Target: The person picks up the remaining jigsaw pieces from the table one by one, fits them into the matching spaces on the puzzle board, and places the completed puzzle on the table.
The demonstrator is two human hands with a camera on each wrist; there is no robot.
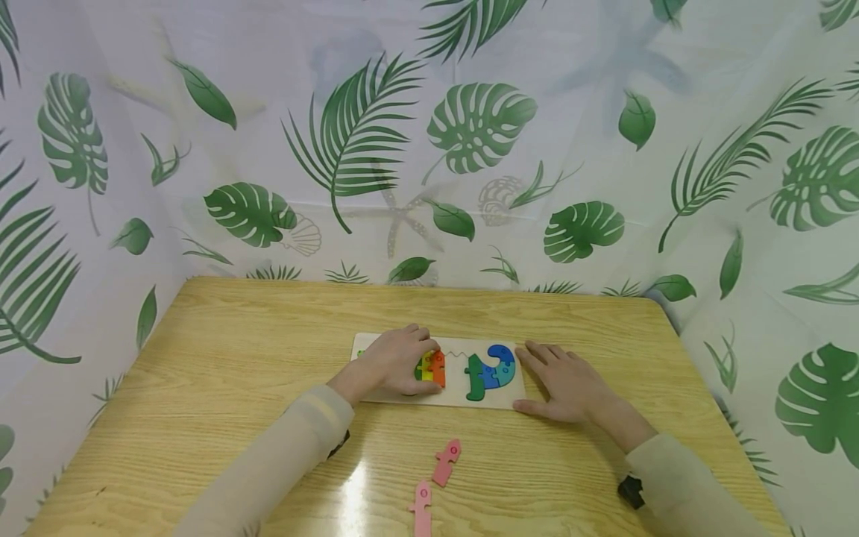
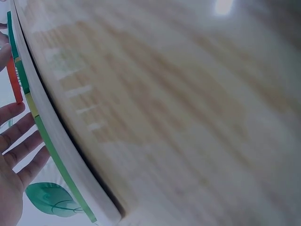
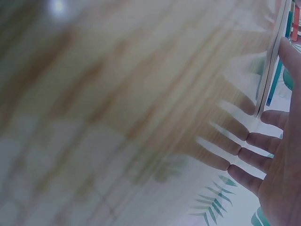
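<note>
A pale wooden puzzle board (image 1: 454,397) lies flat on the table. My left hand (image 1: 392,364) reaches over its left half and pinches an orange puzzle piece (image 1: 438,370) between thumb and fingers. In the left wrist view, that orange piece (image 2: 14,81) stands tilted above the board's green pieces (image 2: 59,160). A yellow piece (image 1: 427,367) shows beside it, partly covered by the hand. Dark green (image 1: 475,379) and blue pieces (image 1: 502,364) sit in the board's right part. My right hand (image 1: 567,384) rests at the board's right edge, fingers spread and thumb touching the near corner.
Two pink puzzle pieces, one upper (image 1: 447,462) and one lower (image 1: 422,507), lie on the wooden table (image 1: 268,328) in front of the board. A white cloth with green leaf prints (image 1: 483,127) hangs behind the table and along its sides.
</note>
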